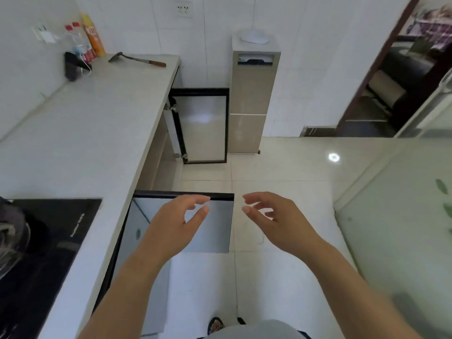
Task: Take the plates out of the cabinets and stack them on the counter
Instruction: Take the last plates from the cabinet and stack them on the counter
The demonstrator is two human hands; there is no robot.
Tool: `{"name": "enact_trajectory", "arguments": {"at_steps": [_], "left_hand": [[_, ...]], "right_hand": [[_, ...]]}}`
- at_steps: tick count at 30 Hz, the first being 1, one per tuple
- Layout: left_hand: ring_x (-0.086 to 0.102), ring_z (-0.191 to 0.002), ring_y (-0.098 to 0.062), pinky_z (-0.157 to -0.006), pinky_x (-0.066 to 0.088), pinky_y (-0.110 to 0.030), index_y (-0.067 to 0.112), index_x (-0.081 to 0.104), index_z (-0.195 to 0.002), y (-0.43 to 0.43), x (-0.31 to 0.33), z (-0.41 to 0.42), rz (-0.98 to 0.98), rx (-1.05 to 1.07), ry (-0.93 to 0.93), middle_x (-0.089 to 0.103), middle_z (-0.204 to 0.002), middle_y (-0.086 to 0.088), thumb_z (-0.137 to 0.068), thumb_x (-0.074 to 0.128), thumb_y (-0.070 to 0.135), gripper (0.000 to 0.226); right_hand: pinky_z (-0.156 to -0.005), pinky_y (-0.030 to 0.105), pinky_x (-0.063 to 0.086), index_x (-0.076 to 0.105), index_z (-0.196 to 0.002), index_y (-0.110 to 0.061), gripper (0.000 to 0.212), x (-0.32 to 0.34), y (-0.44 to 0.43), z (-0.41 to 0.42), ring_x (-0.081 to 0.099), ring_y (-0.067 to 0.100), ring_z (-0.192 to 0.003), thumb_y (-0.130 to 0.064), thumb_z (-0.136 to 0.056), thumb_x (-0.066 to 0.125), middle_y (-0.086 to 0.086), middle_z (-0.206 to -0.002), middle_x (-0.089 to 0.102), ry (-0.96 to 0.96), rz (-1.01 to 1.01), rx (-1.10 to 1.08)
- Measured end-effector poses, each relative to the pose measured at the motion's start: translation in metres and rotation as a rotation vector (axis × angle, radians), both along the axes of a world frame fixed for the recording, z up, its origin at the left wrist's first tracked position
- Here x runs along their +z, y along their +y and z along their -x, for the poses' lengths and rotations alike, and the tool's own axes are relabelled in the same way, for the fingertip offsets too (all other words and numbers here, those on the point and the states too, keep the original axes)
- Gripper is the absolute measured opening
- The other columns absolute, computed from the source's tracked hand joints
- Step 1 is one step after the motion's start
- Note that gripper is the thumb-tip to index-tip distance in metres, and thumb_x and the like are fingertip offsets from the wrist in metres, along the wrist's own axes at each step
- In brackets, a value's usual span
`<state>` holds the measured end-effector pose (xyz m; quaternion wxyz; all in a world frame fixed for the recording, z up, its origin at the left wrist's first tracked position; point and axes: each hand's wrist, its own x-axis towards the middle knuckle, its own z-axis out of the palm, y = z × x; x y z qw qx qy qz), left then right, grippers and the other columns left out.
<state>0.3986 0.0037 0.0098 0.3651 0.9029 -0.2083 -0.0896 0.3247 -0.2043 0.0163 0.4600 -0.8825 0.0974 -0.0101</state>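
No plate is visible in the head view. Under the white counter (80, 133) two glass-fronted cabinet doors stand open: a near one (215, 231) and a far one (203, 126). My left hand (176, 223) hovers over the near door with fingers relaxed and loosely spread, holding nothing. My right hand (271, 216) hovers to the right of that door's outer edge, above the floor tiles, fingers also relaxed and empty. The cabinet insides are mostly hidden by the counter's edge.
A black stove top (49, 243) with a pot lid sits at the near left. At the counter's far end lie a spatula (137, 60), bottles (93, 35) and a black object (72, 66). A tall beige unit (252, 94) stands against the wall. A doorway opens at right.
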Motion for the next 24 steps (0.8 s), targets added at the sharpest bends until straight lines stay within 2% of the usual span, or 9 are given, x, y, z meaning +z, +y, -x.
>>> {"name": "enact_trajectory", "arguments": {"at_steps": [7,15,21,24], "left_hand": [[0.052,-0.099,0.012,-0.075,0.035,-0.002,0.034,0.058,-0.118,-0.054,-0.009,-0.059,0.023,-0.108,0.013,0.057,-0.112,0.022,-0.091,0.050,0.039,0.028],[0.054,-0.103,0.003,-0.078,0.034,-0.005,0.037,0.056,-0.118,-0.138,-0.026,-0.149,-0.033,-0.097,0.014,0.055,-0.116,0.023,-0.091,0.047,0.042,0.029],[0.051,-0.101,0.004,-0.083,0.036,-0.016,0.039,0.053,-0.120,-0.253,-0.027,-0.225,-0.112,-0.124,0.015,0.051,-0.113,0.026,-0.091,0.045,0.046,0.031],[0.047,-0.101,0.004,-0.085,0.032,-0.015,0.037,0.053,-0.122,-0.309,-0.020,-0.260,-0.148,-0.145,-0.012,0.049,-0.114,0.025,-0.092,0.045,0.044,0.031]], "right_hand": [[-0.086,0.020,0.048,0.061,-0.115,-0.033,0.032,-0.011,-0.047,-0.045,0.057,-0.003,-0.099,-0.047,-0.087,0.055,-0.022,-0.111,0.061,0.026,-0.025,-0.066],[-0.088,0.020,0.047,0.060,-0.116,-0.032,0.034,-0.033,-0.132,-0.139,0.056,-0.003,-0.100,-0.048,-0.086,0.055,-0.020,-0.113,0.061,0.052,-0.053,-0.029],[-0.089,0.025,0.048,0.060,-0.116,-0.032,0.034,-0.033,-0.243,-0.220,0.056,-0.001,-0.099,-0.048,-0.087,0.055,-0.019,-0.110,0.061,0.066,-0.005,-0.010],[-0.090,0.026,0.048,0.060,-0.117,-0.031,0.035,-0.030,-0.300,-0.255,0.056,-0.001,-0.099,-0.048,-0.087,0.055,-0.019,-0.110,0.061,0.058,0.002,-0.049]]}}
